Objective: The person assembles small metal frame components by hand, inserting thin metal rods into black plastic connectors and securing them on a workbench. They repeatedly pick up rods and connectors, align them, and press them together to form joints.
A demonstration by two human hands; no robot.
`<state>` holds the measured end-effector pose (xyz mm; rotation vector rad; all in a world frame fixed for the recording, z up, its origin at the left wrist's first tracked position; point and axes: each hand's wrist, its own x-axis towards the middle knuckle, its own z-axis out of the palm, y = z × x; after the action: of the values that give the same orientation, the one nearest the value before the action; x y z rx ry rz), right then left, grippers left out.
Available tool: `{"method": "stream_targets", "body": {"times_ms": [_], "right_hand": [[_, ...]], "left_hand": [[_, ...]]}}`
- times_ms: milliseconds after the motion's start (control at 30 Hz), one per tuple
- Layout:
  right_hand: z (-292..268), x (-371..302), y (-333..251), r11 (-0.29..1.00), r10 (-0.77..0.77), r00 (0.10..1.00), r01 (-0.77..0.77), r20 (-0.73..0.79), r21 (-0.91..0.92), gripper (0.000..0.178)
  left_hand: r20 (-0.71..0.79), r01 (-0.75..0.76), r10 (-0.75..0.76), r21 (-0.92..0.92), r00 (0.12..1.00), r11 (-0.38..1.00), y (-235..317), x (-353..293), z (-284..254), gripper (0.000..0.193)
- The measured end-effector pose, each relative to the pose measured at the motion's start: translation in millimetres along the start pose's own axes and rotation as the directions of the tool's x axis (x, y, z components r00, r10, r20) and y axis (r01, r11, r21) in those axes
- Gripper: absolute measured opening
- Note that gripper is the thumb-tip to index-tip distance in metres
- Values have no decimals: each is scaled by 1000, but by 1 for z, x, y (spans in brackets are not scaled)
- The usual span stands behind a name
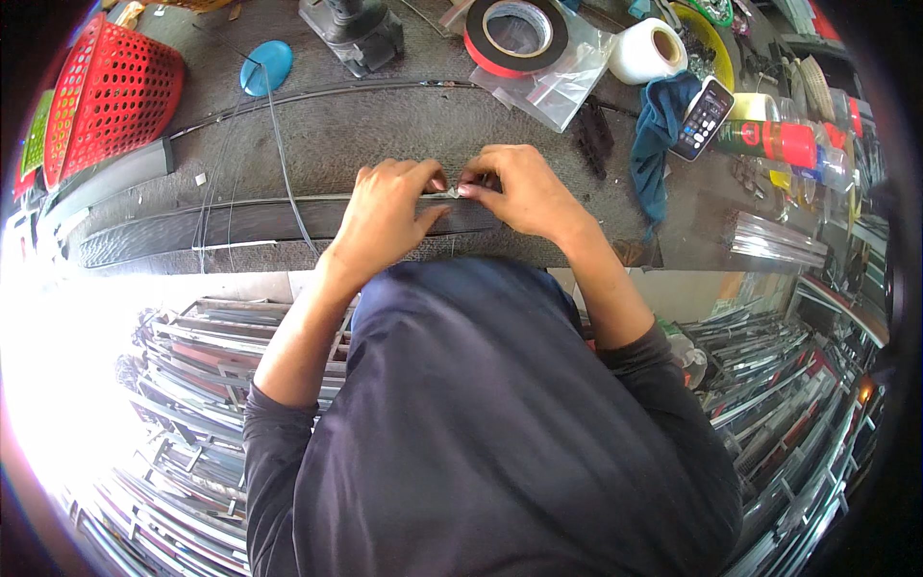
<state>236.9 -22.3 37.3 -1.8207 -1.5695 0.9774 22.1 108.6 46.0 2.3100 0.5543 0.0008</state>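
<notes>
A long dark strip (279,223) with fine lines like folded mesh lies along the near side of the bench, a thin pale edging running along its far side. My left hand (385,207) is curled over this strip, its thumb on the near side and its fingers bent past the far edge. Close on its right, my right hand (524,190) pinches a small pale piece (456,193) at the edging between thumb and fingers. What that piece is cannot be made out. The fingertips of both hands are only a short gap apart.
A red basket (120,96) and a blue disc (266,68) with wires stand far left. Beyond my hands are a grey metal tool (354,34), tape rolls (515,37) and a plastic bag (562,87). A blue cloth (656,144), phone (703,117) and bottles (769,142) lie right.
</notes>
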Motion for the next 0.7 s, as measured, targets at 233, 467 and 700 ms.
{"method": "stream_targets", "body": {"times_ms": [233,467,700], "right_hand": [[-4,4,2,997,57,997,-59,47,55,25],[-6,9,3,994,72,992,-80,104,78,20],[-7,9,2,998,62,991,-64,121,19,24]], "left_hand": [[257,15,13,-107,966,994,-11,29,-21,23],[413,-22,34,-34,910,999,-10,41,-29,24],[223,-130,77,237,972,963,10,20,-19,48]]}}
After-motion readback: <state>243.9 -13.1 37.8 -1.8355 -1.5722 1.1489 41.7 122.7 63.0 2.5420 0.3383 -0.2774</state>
